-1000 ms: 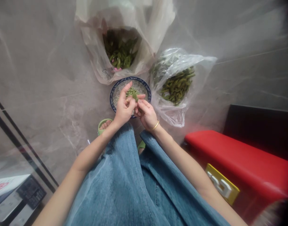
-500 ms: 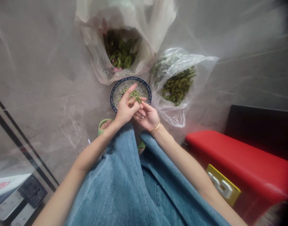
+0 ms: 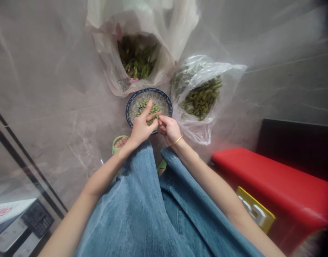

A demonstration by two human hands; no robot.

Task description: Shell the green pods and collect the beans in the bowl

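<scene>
My left hand [image 3: 141, 126] and my right hand [image 3: 168, 129] meet over the near edge of a blue-rimmed bowl [image 3: 131, 104] on the floor. Both pinch one green bean pod [image 3: 153, 116] between their fingertips; my left forefinger points out over the bowl. Several shelled green beans [image 3: 142, 105] lie in the bowl. A gold bangle circles my right wrist.
A white plastic bag of green pods [image 3: 135, 60] stands behind the bowl. A clear bag of pods [image 3: 202, 96] lies to its right. A red box [image 3: 273, 189] sits at right by my denim-clad knees. A green sandal [image 3: 118, 142] shows under my left wrist.
My right hand has turned from palm-up to a closed pinch on the pod. More of the beans in the bowl now show beyond my left fingers.
</scene>
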